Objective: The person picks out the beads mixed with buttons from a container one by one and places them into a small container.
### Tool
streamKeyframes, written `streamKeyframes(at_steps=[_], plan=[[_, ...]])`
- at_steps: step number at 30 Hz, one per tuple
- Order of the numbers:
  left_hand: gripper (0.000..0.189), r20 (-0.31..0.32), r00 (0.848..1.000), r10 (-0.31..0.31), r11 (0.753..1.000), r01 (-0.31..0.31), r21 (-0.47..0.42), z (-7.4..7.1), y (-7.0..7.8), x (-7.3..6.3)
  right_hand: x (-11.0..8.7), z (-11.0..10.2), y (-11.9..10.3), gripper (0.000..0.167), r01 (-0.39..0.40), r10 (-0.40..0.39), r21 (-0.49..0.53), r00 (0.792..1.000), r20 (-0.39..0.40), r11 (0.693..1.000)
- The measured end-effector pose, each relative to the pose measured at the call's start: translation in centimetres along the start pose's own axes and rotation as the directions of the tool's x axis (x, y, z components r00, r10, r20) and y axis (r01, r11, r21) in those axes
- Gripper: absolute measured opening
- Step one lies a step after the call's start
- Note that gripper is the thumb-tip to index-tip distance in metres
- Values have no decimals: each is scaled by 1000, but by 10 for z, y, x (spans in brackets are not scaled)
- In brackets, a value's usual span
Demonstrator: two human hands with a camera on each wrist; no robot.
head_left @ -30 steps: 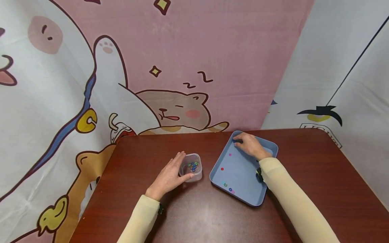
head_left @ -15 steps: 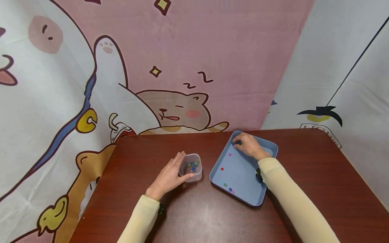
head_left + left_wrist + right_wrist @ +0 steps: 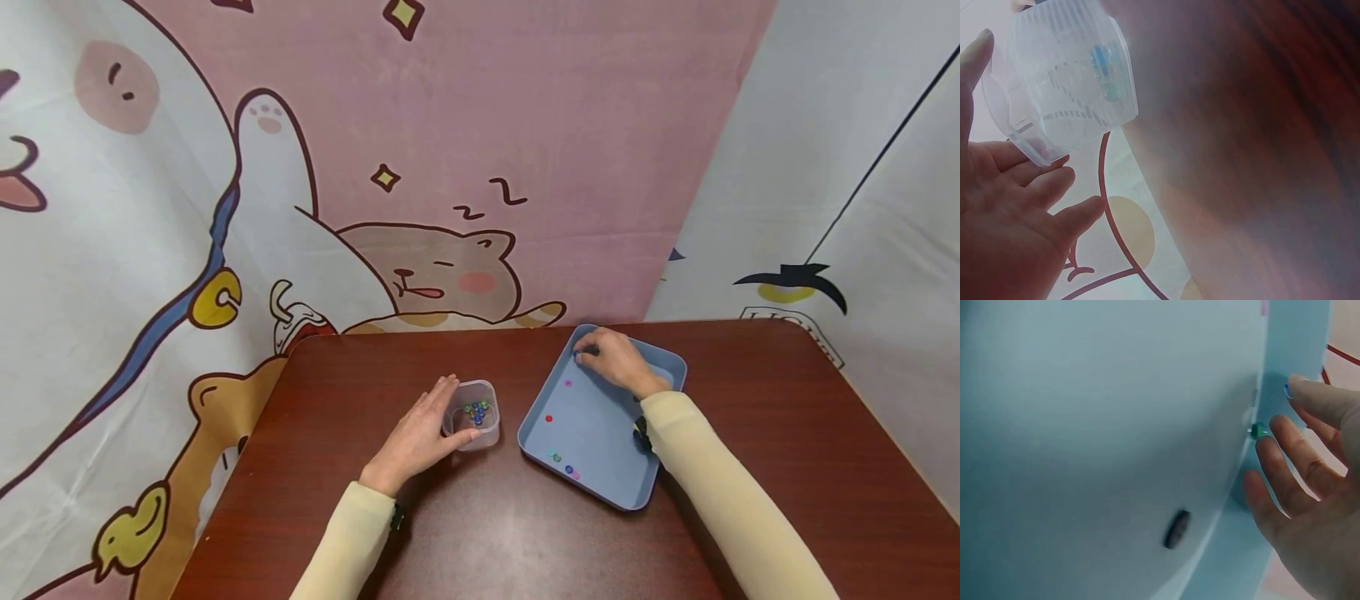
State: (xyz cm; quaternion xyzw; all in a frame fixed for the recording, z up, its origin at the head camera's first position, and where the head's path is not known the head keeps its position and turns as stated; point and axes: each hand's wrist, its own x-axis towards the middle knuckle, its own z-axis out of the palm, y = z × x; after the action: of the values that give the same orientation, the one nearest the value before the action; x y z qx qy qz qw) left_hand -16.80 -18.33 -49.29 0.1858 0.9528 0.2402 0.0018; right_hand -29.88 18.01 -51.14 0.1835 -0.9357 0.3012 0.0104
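My left hand (image 3: pixel 416 437) holds a small clear plastic container (image 3: pixel 487 433) at its left side, the thumb across the front and the fingers along the back. Several blue and green beads (image 3: pixel 476 411) lie inside it; in the left wrist view they show through the container's wall (image 3: pixel 1060 125). My right hand (image 3: pixel 618 362) reaches into the far left corner of the blue-grey tray (image 3: pixel 615 467). Its thumb and index fingertip pinch a small blue bead (image 3: pixel 1288 391), mostly hidden by the fingers. Just below the fingertips, a green bead (image 3: pixel 1258 430) sits at the tray's wall.
Along the tray's left side lie a pink bead (image 3: pixel 568 383) and a red bead (image 3: pixel 549 418). Several more, among them a dark blue bead (image 3: pixel 569 470), are at its near edge. A black oval piece (image 3: pixel 1177 529) appears in the right wrist view. A printed cloth (image 3: pixel 600 167) hangs behind the table.
My right hand shifts only slightly in the tray's far left corner, with the blue bead at its fingertips. The left hand and the container stay in place.
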Motion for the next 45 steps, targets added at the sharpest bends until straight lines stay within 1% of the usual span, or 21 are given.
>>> streamKeyframes(at_steps=[6,16,23,30,34,40,45], plan=[[96,0,1000,1,1000,-1,-4,-1,-1,0,1,-11,-7,17,8,-7,31,1000,-17,999],[96,7,1000,-1,1000,1,-9,-2,-1,0,-6,-27,-25,22,-29,38,127,997,-72,991],[96,5,1000,12,1000,-12,5,-2,0,1,-13,-32,-38,25,-15,35,185,994,-107,983],[96,4,1000,10,1000,-10,8,-2,0,1,-19,-35,-56,30,-9,37,249,994,-106,968],[96,2,1000,13,1000,-13,8,-2,1,1,-22,-35,-67,30,20,12,277,993,-115,961],[95,-1,1000,17,1000,-17,2,-2,1,1,-28,-31,-85,23,95,-56,298,989,-138,950],[96,3,1000,6,1000,-6,5,-1,1,1,-33,-21,-101,17,147,-117,291,986,-120,945]])
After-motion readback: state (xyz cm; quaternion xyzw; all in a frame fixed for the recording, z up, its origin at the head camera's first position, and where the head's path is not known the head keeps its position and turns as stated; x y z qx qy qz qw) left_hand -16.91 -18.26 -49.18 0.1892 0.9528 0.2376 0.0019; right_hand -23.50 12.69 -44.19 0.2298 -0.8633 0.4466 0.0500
